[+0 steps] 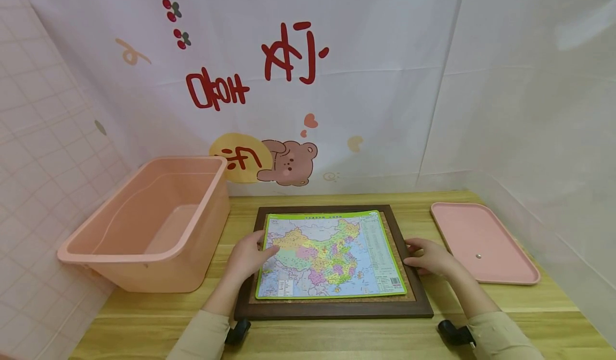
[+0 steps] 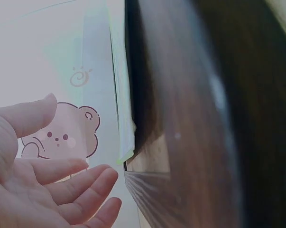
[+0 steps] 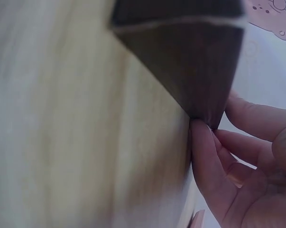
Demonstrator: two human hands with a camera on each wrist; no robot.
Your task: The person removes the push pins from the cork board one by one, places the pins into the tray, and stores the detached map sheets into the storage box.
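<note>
A map of China (image 1: pixel 320 258) with a bright green border lies askew on a brown-framed cork board (image 1: pixel 332 311). Speckled cork shows along the map's lower and right edges. My left hand (image 1: pixel 247 255) is at the left side of the board, its thumb over the map's edge. Its thumb and fingers stand loosely apart in the left wrist view, beside the map's edge (image 2: pixel 126 128). On the opposite side, my right hand (image 1: pixel 430 257) pinches the frame's right edge. The right wrist view shows thumb and fingertips on either side of the dark frame (image 3: pixel 195 66).
A deep pink plastic tub (image 1: pixel 192 266) stands on the wooden table (image 1: pixel 337 341) at the left. To the right lies a shallow pink tray (image 1: pixel 495 247) with a small shiny round piece (image 1: pixel 478 256). A printed white cloth (image 1: pixel 375 108) hangs behind the table.
</note>
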